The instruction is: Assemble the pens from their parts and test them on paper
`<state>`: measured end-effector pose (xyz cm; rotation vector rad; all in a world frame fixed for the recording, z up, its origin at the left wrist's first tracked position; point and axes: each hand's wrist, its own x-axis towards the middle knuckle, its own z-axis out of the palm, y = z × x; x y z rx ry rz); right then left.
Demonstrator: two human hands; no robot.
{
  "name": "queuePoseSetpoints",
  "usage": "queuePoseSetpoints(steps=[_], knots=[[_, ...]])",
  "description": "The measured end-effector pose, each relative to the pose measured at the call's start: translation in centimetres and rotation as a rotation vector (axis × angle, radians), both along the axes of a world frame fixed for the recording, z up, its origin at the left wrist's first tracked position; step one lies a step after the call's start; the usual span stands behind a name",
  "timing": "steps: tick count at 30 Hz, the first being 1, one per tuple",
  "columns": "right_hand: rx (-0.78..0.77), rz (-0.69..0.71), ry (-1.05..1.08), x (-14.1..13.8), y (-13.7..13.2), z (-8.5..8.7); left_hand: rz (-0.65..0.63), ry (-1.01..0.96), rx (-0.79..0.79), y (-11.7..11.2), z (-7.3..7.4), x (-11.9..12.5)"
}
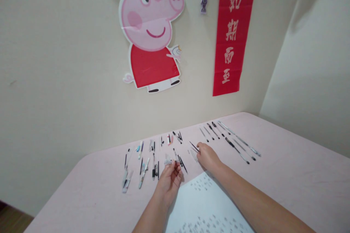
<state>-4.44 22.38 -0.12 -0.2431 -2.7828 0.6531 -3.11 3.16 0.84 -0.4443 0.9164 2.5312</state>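
Observation:
My left hand hovers over the pink table, fingers pinched on a small clear pen part. To its right, my right hand rests on the table, fingers closed on a thin dark refill that sticks out to the upper left. Several pen parts lie in rows left of my hands: barrels, caps, refills. A row of several assembled pens lies to the right of my right hand.
A white printed sheet lies under my forearms at the near edge. The table stands in a corner, with a cartoon pig sticker and a red banner on the wall behind.

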Motion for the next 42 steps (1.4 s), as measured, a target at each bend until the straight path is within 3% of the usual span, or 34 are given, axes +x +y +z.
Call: queuePoseSetpoints(steps=[3,6,9,12,21,26,33,42], knots=[[-0.145,0.063,0.186,-0.1,-0.5,0.0,-0.002,0.005,-0.002,0.0,0.1,0.0],[-0.486,0.185,0.341,0.1,-1.9,0.2,-0.007,-0.006,0.012,-0.1,0.0,-0.1],[-0.914,0.302,0.328,0.7,-3.6,0.8,-0.005,-0.011,0.034,-0.1,0.0,-0.3],[-1.097,0.353,0.313,1.5,-4.9,1.6,0.008,-0.017,0.041,-0.1,0.0,-0.3],[-1.186,0.320,0.351,2.2,-6.0,2.3,0.011,-0.014,0.066,-0.1,-0.1,-0.4],[-1.095,0.343,0.307,2.1,-6.1,1.8,-0.002,-0.002,0.086,-0.2,0.0,-0.3],[-0.871,0.427,0.399,1.7,-6.0,0.7,0.007,-0.014,0.069,0.0,0.0,-0.3],[-0.925,0.399,0.324,1.8,-6.1,0.5,0.007,-0.012,0.104,-0.1,-0.1,-0.3]])
